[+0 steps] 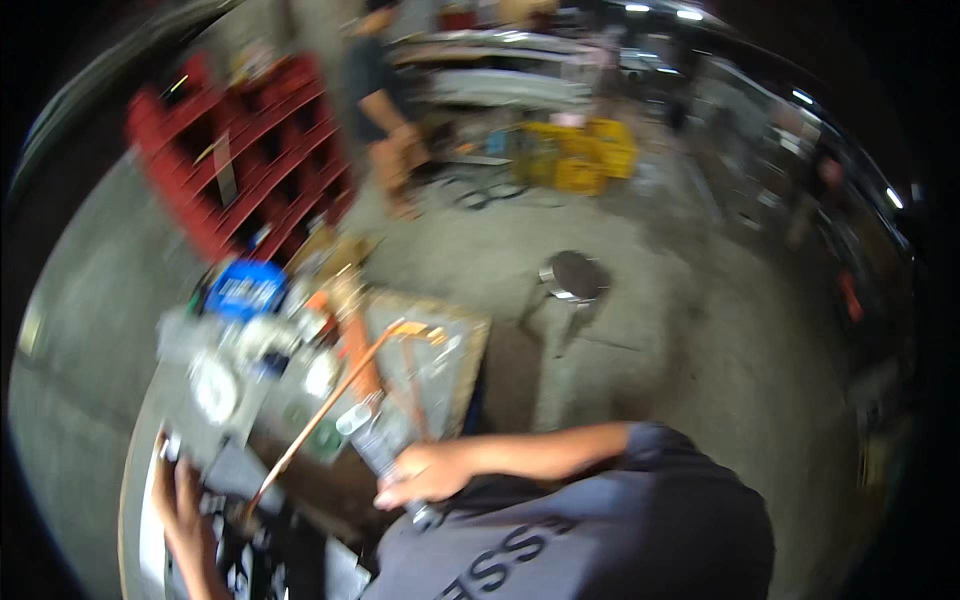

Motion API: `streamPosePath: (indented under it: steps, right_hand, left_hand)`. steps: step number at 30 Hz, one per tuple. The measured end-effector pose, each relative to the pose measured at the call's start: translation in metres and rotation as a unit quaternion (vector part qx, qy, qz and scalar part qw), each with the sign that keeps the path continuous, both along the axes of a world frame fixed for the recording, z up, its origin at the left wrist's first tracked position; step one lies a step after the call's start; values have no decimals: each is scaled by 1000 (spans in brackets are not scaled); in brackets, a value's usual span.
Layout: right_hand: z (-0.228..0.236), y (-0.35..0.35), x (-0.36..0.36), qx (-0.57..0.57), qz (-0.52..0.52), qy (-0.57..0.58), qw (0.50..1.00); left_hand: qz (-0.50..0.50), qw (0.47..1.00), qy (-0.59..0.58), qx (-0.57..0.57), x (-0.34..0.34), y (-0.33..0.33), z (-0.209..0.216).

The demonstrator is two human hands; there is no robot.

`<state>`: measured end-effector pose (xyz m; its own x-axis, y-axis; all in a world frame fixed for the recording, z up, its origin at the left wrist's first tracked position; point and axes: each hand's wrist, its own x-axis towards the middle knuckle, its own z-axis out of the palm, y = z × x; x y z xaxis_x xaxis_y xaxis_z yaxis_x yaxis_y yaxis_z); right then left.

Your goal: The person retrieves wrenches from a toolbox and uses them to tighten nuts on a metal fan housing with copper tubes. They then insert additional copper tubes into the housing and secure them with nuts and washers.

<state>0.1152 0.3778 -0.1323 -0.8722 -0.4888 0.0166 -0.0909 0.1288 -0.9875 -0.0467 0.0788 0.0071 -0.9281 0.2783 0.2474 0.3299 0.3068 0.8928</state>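
My right hand (pixel 425 474) is closed round a grey elongated tool (pixel 372 446) with a pale rounded end, held in front of my body; blur hides its exact kind. At the lower left, my left hand (pixel 182 505) has its fingers stretched out beside a dark assembly (pixel 262 550) with shiny parts. A small bright piece (pixel 171 444) shows by its fingertips; whether they touch it I cannot tell. Between my hands a thin copper-coloured rod (pixel 322 410) slants from the dark assembly up across the table.
Rolls, a blue round container (pixel 246 289) and other items crowd the table (pixel 468 358). Beyond stand a red slotted rack (pixel 250 150), a round stool (pixel 575 276) and yellow crates (pixel 580 158). Another person (pixel 385 115) stands near the rack.
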Motion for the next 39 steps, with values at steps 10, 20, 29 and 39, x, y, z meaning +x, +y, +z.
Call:
streamPosePath:
  steps: [10, 20, 29, 39]
  right_hand:
    - [31, -43, -21, -224, -143, 82, 961]
    - [66, -103, -71, 0, -107, 335, 936]
    - [82, -105, -90, 67, -74, 296, 950]
    - [75, -111, -82, -21, -67, 214, 974]
  left_hand:
    - [-56, 995, -31, 76, -20, -25, -17]
    - [-130, 986, -22, 104, -5, -31, -28]
    - [-87, 992, -64, 66, -13, -25, -31]
    - [-65, 994, -29, 86, -14, -24, -28]
